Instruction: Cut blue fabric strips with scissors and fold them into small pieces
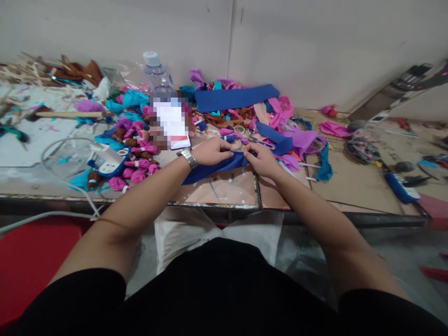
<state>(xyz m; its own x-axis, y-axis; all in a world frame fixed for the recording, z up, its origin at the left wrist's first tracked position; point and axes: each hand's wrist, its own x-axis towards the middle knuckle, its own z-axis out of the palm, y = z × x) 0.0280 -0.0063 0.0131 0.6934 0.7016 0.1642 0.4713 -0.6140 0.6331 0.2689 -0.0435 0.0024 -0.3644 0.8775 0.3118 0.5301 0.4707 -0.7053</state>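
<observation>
A strip of dark blue fabric (213, 171) stretches between my two hands, just above the table's front edge. My left hand (214, 151), with a metal watch at the wrist, pinches the strip's upper edge. At its right end my right hand (262, 159) grips the same strip between thumb and fingers. Right behind the hands are a roll of tape (237, 145) and small scissors (264, 143). A second blue strip (275, 138) lies beyond my right hand, and a wide blue piece (236, 97) rests on the heap at the back.
Left of my hands, several tied pink and brown bundles (138, 164) lie near a phone (171, 122) and a plastic bottle (158, 77). A hammer (70, 114) and a white cable (82, 189) are farther left. Cardboard (353, 179) covers the right side. A red stool (38, 266) stands at lower left.
</observation>
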